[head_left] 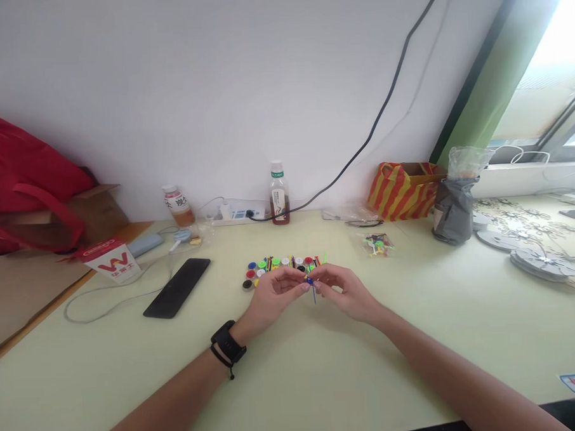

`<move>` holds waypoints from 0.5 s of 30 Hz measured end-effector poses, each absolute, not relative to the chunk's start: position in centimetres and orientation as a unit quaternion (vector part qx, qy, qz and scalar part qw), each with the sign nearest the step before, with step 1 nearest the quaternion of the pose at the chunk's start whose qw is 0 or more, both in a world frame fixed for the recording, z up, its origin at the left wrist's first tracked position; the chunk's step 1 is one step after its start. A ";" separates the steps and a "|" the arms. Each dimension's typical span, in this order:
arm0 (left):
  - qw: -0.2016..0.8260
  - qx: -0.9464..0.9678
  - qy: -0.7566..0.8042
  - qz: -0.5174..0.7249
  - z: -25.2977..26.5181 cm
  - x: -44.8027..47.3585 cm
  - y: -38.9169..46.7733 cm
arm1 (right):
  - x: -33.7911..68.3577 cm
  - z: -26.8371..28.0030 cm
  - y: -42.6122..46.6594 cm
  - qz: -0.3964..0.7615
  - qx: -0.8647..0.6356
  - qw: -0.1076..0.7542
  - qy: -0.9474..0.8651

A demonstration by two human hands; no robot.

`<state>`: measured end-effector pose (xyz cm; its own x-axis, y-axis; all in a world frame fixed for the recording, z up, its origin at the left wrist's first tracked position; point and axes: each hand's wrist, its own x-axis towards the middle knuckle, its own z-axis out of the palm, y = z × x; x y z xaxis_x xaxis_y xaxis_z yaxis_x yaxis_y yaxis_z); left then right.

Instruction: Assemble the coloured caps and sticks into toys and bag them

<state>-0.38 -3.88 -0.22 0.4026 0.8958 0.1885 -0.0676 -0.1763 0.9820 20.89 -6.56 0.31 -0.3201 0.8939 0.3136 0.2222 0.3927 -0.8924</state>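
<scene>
My left hand (277, 292) and my right hand (344, 292) meet above the table, fingertips pinched on a small blue plastic piece (310, 282) with a thin blue stem pointing down. A bit of yellow shows at its top; its exact kind is too small to tell. Just behind my hands lie several small round plastic pieces (251, 274) in red, blue, green, white, yellow and black, along with thin coloured sticks. My hands hide part of this group. A black watch band is on my left wrist.
A black phone (177, 288) and a red-white box (109, 261) stand left. At the wall are two bottles (279, 193) and a power strip (237, 211). Right are a bag of small parts (377, 244), a striped bag (403, 190), a grey bag (454, 211) and grey discs (542, 265).
</scene>
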 end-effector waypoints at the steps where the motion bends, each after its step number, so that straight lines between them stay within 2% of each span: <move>1: 0.551 0.629 0.331 0.437 -0.2 -0.3 -4.0 | 20.9 0.4 -6.6 0.397 -0.385 0.434 -0.711; 6: 0.559 0.643 0.336 0.403 1.2 -0.1 -4.2 | 21.0 0.6 -6.3 0.423 -0.364 0.460 -0.690; 9: 0.508 0.675 0.376 0.380 3.8 -0.6 -5.1 | 21.9 0.8 -5.5 0.400 -0.382 0.478 -0.682; 12: 0.411 0.733 0.377 0.390 6.7 -2.7 -8.4 | 23.9 1.1 -4.3 0.263 -0.458 0.476 -0.703; 15: 0.411 0.808 0.216 0.363 7.8 -6.0 -13.7 | 26.4 1.3 -3.2 0.093 -0.564 0.408 -0.712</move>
